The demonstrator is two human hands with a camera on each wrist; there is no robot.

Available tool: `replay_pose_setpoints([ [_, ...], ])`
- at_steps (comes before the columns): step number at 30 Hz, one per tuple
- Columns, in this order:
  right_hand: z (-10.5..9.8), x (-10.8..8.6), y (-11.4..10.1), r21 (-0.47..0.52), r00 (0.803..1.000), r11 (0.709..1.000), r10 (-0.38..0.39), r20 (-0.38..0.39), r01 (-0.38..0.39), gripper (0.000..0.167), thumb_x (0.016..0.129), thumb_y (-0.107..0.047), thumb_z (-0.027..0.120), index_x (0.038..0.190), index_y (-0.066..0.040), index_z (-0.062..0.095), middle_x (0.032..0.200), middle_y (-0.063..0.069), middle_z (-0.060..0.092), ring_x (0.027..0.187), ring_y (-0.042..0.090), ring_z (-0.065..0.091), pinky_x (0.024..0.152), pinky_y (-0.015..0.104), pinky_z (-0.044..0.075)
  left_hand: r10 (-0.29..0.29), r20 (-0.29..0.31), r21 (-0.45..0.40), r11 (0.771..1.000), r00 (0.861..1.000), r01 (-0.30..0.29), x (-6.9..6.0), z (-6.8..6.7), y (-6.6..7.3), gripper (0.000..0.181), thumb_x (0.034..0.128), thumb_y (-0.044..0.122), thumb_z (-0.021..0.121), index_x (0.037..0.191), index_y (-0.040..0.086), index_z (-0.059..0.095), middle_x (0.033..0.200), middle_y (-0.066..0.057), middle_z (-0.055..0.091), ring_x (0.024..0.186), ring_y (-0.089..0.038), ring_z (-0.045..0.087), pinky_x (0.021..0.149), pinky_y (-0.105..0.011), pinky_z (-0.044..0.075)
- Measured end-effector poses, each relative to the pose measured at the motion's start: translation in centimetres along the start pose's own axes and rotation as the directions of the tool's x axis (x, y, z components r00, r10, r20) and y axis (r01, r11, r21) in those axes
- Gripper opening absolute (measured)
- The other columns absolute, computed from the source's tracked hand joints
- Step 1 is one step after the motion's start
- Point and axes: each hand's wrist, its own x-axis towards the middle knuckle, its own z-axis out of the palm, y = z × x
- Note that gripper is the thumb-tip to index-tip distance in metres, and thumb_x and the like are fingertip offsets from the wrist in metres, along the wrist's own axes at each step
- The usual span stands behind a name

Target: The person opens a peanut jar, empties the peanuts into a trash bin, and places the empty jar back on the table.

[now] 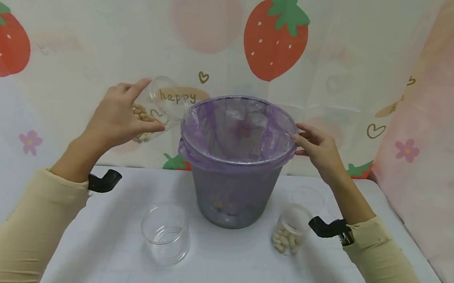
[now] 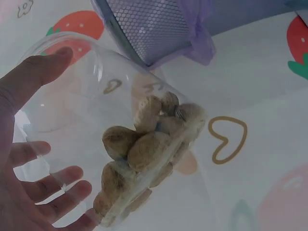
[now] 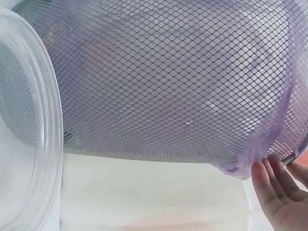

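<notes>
My left hand point(image 1: 120, 115) grips a clear jar point(image 1: 169, 99) tilted toward the left rim of a mesh bin point(image 1: 232, 192) with a purple liner point(image 1: 204, 125). Peanuts point(image 1: 141, 112) lie in the lower part of that jar; in the left wrist view the peanuts point(image 2: 149, 149) rest near its base, with the thumb and fingers of the hand point(image 2: 29, 192) around the jar. My right hand point(image 1: 318, 150) pinches the bin's right rim over the liner, and in the right wrist view the fingertips point(image 3: 269, 168) hold the rim and bunched liner.
An empty clear glass jar point(image 1: 165, 236) stands left of the bin's base. At the right, a clear container point(image 1: 290, 229) holds peanuts, and a transparent lid point(image 1: 308, 198) lies behind it. A strawberry-print backdrop point(image 1: 339, 79) rises behind the white table point(image 1: 223, 268).
</notes>
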Motion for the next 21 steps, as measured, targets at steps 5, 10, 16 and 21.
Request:
replay_pose_setpoints([
  [5,0.0,0.0,-0.1,0.010,1.000,1.000,-0.004,-0.003,0.004,0.055,0.097,-0.020,0.059,0.144,0.004,0.042,0.100,-0.012,0.064,0.089,0.000,0.065,0.080,0.017,0.057,0.110,-0.050,0.104,0.989,0.993,-0.104,0.1,0.4,1.3,0.099,0.0670,0.035,0.088,0.149,0.015,0.038,0.135,-0.028,0.048,0.125,-0.048,0.043,0.101,-0.063,0.040],
  [10,0.1,-0.1,0.0,0.014,1.000,1.000,-0.004,-0.002,0.004,0.055,0.098,-0.019,0.059,0.144,0.004,0.042,0.100,-0.012,0.064,0.089,0.000,0.064,0.079,0.017,0.056,0.216,-0.091,0.219,0.957,0.972,-0.192,0.1,0.7,2.3,0.097,0.0655,0.031,0.090,0.147,0.013,0.041,0.134,-0.028,0.051,0.123,-0.049,0.046,0.098,-0.066,0.040],
  [16,0.0,0.0,0.1,0.007,1.000,1.000,0.000,-0.006,0.000,0.055,0.098,-0.021,0.059,0.144,0.003,0.042,0.100,-0.011,0.063,0.089,0.000,0.064,0.079,0.017,0.057,0.279,-0.090,0.311,0.920,0.956,-0.239,0.0,0.6,3.0,0.095,0.0667,0.030,0.089,0.147,0.013,0.040,0.135,-0.029,0.050,0.124,-0.048,0.045,0.097,-0.066,0.041],
  [21,0.1,0.0,0.1,0.021,1.000,1.000,0.002,-0.007,-0.002,0.055,0.097,-0.020,0.059,0.144,0.004,0.042,0.099,-0.011,0.063,0.088,0.000,0.064,0.078,0.017,0.057,0.309,-0.088,0.377,0.890,0.947,-0.256,-0.2,0.6,3.4,0.096,0.0662,0.029,0.090,0.147,0.013,0.041,0.135,-0.027,0.050,0.123,-0.047,0.046,0.098,-0.065,0.041],
])
